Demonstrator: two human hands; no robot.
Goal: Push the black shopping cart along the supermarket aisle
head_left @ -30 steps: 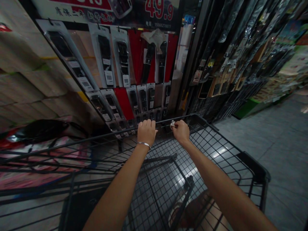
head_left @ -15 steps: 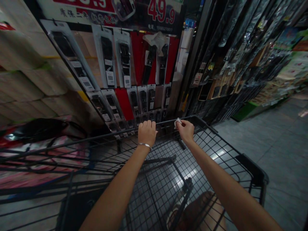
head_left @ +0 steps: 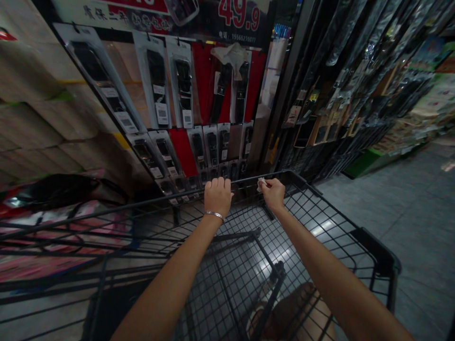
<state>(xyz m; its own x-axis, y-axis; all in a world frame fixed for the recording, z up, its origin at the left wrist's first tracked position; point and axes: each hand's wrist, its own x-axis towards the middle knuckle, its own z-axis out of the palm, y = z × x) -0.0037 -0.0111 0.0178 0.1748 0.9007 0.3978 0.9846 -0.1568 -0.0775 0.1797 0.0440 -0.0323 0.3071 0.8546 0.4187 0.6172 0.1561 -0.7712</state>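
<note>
Black wire mesh forms the shopping cart (head_left: pixel 334 219) in front of me. My left hand (head_left: pixel 217 196), with a silver bracelet on its wrist, is closed over the cart's far top rail, fingers wrapped round it. To its right, my right hand (head_left: pixel 273 193) pinches a small crumpled white tissue (head_left: pixel 262 184) at the same rail. Whether the tissue presses on the rail or is just beside it, I cannot tell.
Behind the cart hangs a display of packaged belts (head_left: pixel 184 87) under a price sign (head_left: pixel 238 16). Dark plastic-wrapped goods (head_left: pixel 341 47) hang to the right. Paper-wrapped packs (head_left: pixel 31 118) and a pink package (head_left: pixel 85 222) stand left. Tiled floor (head_left: pixel 423 227) lies at right.
My right hand has shifted very slightly left and down with the tissue along the rail. My left hand stays in place on the rail.
</note>
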